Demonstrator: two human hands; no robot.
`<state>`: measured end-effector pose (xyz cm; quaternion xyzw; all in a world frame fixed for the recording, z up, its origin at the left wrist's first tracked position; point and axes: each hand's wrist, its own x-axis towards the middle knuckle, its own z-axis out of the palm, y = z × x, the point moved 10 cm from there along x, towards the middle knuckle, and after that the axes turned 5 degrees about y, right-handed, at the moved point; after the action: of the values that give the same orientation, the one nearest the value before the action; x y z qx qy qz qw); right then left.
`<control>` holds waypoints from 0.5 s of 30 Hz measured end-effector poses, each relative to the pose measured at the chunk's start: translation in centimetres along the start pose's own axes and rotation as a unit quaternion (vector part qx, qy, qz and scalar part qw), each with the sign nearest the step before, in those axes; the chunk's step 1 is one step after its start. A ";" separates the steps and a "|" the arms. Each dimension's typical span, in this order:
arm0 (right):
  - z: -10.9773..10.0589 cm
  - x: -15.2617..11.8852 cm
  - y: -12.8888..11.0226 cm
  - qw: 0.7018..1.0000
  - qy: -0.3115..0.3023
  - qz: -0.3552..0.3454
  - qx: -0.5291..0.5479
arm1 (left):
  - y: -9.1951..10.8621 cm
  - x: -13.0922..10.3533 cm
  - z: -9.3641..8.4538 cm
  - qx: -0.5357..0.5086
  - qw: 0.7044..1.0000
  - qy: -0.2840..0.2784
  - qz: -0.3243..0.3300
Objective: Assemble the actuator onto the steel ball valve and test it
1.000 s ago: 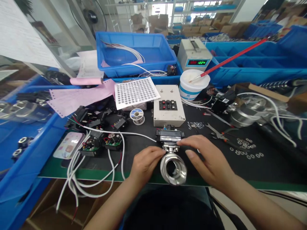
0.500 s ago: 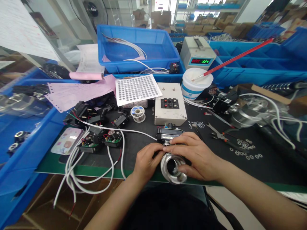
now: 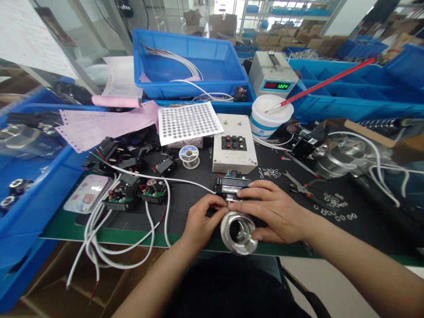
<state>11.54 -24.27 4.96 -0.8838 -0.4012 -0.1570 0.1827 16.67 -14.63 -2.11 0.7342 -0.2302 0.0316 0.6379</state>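
Observation:
A shiny metal valve body with a round threaded opening stands at the table's front edge, its opening facing me. Behind it, joined by a short neck, is a black actuator housing with a white cable running off to the left. My right hand is closed around the valve's right side, thumb by the opening and fingers over the top and against the housing. Thumb and fingertips of my left hand are pinched together at the neck; whatever is between them is too small or hidden to make out.
A switch box stands behind the housing, with a solder spool to its left. Opened circuit housings and looped white cables lie left. Pliers and several metal rings lie right. A white tub holds a red-handled brush.
The camera view has shifted slightly. Both hands stay at the valve in nearly the same pose, with the right fingers moved a little over the housing.

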 end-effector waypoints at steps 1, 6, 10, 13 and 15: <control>-0.1 0.0 0.0 1.000 0.004 0.003 0.001 | 0.0 0.0 0.0 0.005 1.000 -0.003 -0.003; 0.6 0.4 -0.2 1.000 -0.018 -0.005 0.016 | 0.9 0.0 -0.3 0.034 0.999 0.010 0.025; 0.2 0.6 0.2 1.000 -0.007 0.003 0.028 | 0.7 -0.2 -0.3 0.022 1.000 0.013 0.016; -0.8 0.4 0.6 0.999 0.024 0.016 0.039 | 0.5 -0.2 -0.3 0.017 1.000 0.012 0.008; -1.1 0.2 0.8 0.998 0.032 0.023 0.044 | 0.8 -0.1 -0.4 0.029 0.999 0.013 0.026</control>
<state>12.15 -25.11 5.87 -0.8784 -0.3810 -0.1635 0.2376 16.38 -14.32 -1.37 0.7459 -0.2395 0.0643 0.6181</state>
